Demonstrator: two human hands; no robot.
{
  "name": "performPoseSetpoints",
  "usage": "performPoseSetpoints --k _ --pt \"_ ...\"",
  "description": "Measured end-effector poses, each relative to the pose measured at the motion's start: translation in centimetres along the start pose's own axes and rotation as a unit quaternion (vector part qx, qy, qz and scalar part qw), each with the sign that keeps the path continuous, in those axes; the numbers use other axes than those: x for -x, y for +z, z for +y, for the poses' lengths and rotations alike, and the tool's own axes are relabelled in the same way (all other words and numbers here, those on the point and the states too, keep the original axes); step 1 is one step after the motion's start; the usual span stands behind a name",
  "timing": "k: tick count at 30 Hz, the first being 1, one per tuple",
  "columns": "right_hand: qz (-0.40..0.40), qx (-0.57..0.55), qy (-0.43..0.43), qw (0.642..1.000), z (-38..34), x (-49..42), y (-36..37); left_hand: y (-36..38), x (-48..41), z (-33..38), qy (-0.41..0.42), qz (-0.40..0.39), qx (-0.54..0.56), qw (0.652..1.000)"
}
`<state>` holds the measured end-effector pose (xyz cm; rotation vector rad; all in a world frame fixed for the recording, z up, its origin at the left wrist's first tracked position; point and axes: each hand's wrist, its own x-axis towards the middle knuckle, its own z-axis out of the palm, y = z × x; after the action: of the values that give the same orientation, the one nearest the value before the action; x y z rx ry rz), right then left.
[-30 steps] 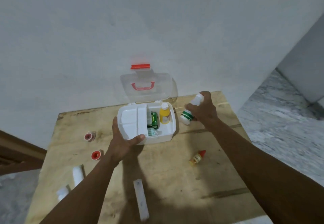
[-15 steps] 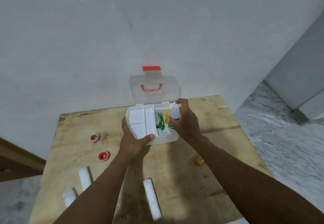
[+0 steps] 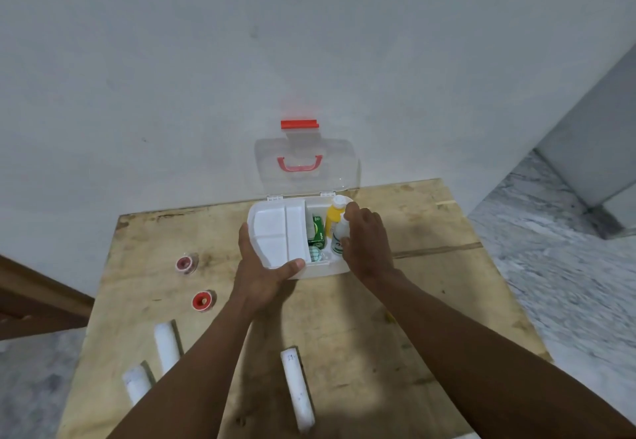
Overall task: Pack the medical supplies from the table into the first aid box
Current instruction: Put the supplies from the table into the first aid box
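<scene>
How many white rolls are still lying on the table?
3. One white roll lies near the table's left edge, another sits just in front of it by the left forearm, and the third lies between the two forearms. The arms may hide more.

Bare indoor room, plain white wall (image 3: 206, 60) filling upper frame, marble floor (image 3: 568, 266) at right, rough plywood surface (image 3: 430, 301) below.

The right hand (image 3: 366, 242), a second ago out beside the first aid box (image 3: 323, 268) with the white bottle (image 3: 340, 235) in its grip, now has it down inside the box's right compartment, just in front of the yellow bottle (image 3: 334, 220), fingers wrapped around it.
</scene>
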<state>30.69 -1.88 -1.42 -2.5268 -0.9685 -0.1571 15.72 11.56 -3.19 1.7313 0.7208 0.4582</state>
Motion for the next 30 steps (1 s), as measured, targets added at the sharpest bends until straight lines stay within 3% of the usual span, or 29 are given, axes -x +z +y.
performPoseSetpoints --k 13,18,30 --pt "-0.038 -0.084 0.045 0.995 -0.4 1.2 -3.3 -0.2 0.3 0.2 -0.022 -0.015 -0.005 1.000" --pt "-0.062 -0.047 0.148 0.986 0.4 4.3 -4.9 -0.3 0.5 0.3 -0.050 -0.027 0.005 0.998" --pt "-0.195 0.002 0.345 0.918 3.9 9.6 -5.3 -0.3 0.4 0.3 -0.068 -0.019 0.014 0.997"
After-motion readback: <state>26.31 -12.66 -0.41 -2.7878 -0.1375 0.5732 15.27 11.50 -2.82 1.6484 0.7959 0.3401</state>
